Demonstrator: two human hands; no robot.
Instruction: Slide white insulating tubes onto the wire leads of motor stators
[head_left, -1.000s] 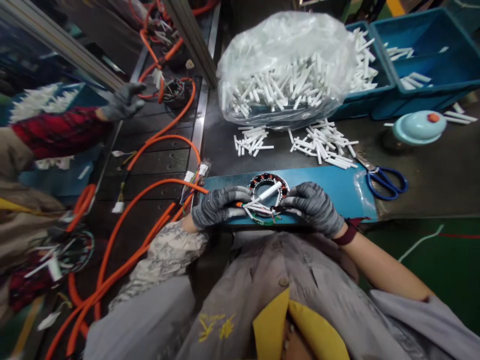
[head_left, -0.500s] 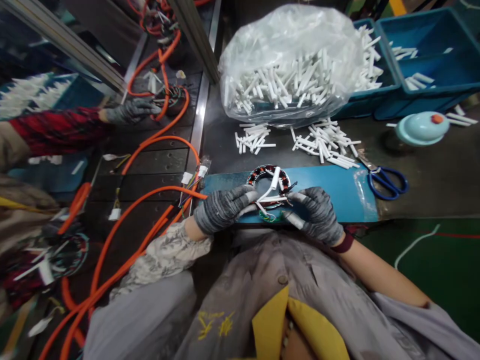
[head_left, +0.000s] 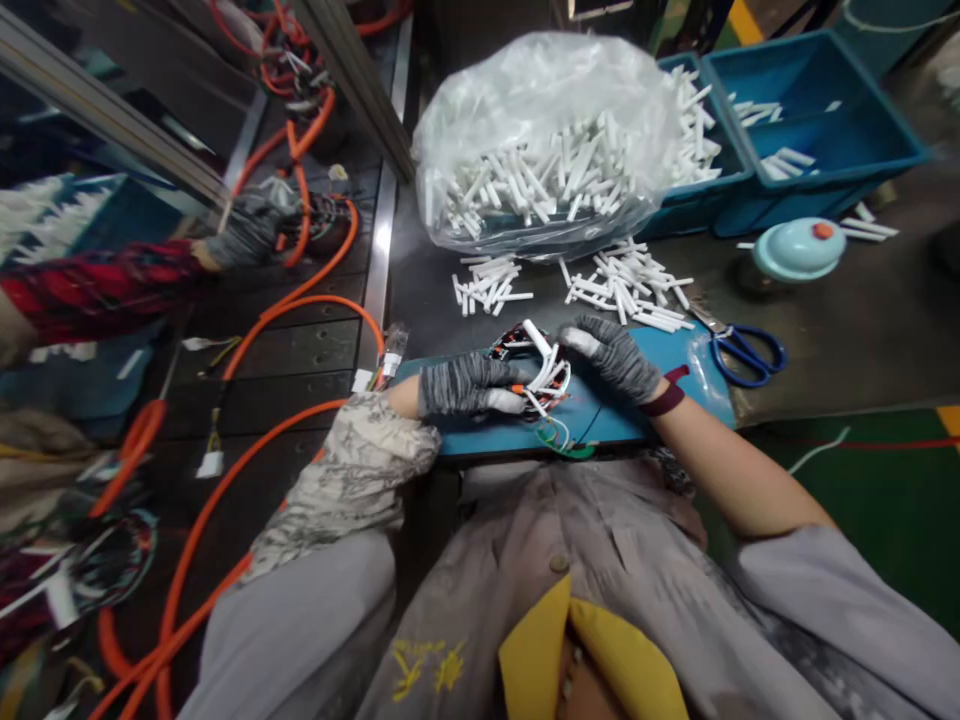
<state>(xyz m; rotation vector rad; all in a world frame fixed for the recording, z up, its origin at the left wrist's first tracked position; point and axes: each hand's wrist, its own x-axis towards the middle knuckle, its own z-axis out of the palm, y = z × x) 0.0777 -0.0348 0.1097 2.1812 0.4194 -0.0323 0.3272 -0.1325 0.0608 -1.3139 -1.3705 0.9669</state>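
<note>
A ring-shaped motor stator (head_left: 559,388), with dark and orange-red windings, stands slightly tilted over a blue mat (head_left: 480,437). White sleeves (head_left: 536,337) and thin wires lie across it. My left hand (head_left: 472,387), in a grey glove with pale fingertips, is closed on the stator's left side. At the upper right of the ring is my right hand (head_left: 611,355), gloved alike, its fingers drawn together close to the rim; what is between them is hidden. A green circuit board (head_left: 576,452) hangs by wires at the mat's front edge.
Behind the mat lie loose white sleeves (head_left: 630,285) and a clear bag (head_left: 540,150) full of them. Blue bins (head_left: 817,190), blue-handled scissors (head_left: 750,355) and a light-blue-topped container (head_left: 799,250) stand right. Leftward, orange hoses (head_left: 225,410) cross the line beside a co-worker's gloved hand (head_left: 244,230).
The stator has tipped and turned between my hands. My right hand has risen from its lower right to its upper right. The whole view has shifted slightly.
</note>
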